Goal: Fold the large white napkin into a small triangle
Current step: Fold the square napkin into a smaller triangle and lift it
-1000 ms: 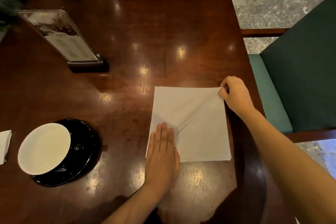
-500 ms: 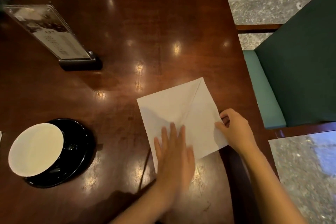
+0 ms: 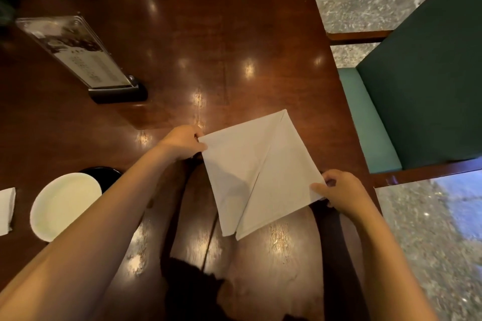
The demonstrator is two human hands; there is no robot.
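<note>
Pinching opposite corners, we hold the napkin (image 3: pixel 260 172) with both hands: our left hand (image 3: pixel 182 143) has a closed grip on the corner at nine o'clock, and our right hand (image 3: pixel 339 190) has thumb and fingers closed on the corner at about four o'clock. Between them the napkin lies flat on the tabletop (image 3: pixel 208 47), turned like a diamond, one point at twelve o'clock and its two loose tips near six. A seam runs down the middle where two flaps meet, so it looks already folded at least once, though we cannot tell how many layers lie under it.

Working left to right, far over at nine o'clock sit a white plate (image 3: pixel 65 206) on a dark saucer and a menu stand (image 3: pixel 78 52) at ten, both well apart from the cloth.

To do this step well, we judge we should keep all layers pinched together at each corner, bring one corner squarely onto the other so the edges match, then press the new crease flat before letting go. Loose flaps at six o'clock could slip apart.
</note>
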